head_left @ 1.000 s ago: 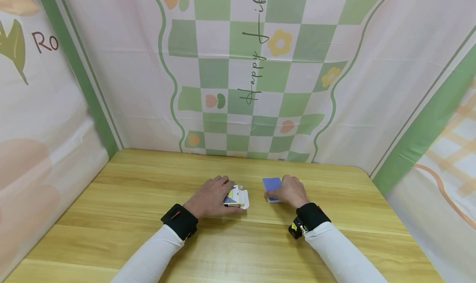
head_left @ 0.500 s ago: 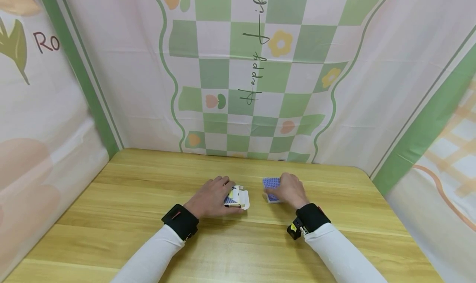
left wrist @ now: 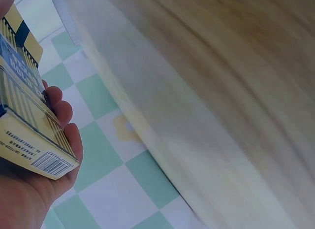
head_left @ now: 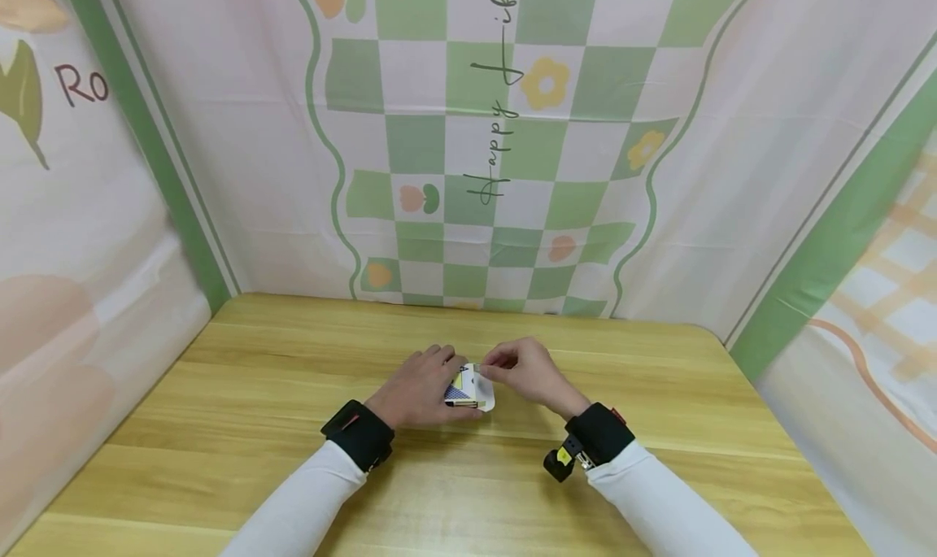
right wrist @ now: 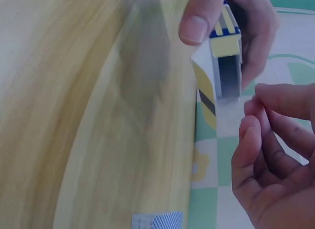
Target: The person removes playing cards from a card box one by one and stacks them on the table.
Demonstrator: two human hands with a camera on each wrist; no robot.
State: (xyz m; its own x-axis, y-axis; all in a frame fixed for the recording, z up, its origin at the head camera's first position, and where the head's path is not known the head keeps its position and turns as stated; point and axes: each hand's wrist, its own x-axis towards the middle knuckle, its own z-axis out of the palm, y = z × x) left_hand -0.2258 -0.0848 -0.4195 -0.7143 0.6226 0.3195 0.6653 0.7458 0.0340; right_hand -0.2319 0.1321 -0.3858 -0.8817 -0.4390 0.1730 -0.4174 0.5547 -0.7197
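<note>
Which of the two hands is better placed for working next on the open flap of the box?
Probably the right hand: its fingertips are near the open flap, though I cannot tell if they touch it. The left hand grips the box.

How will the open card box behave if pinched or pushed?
The card box seems thin-walled, its mouth dark and hollow, so probably light and easily dented. Its flap, standing open, likely bends at a touch. Flat sides suggest sliding, not rolling.

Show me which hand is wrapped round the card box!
The left hand: its fingers and thumb curl round the playing-card box. The right hand just has its fingertips by the box's open end.
</note>
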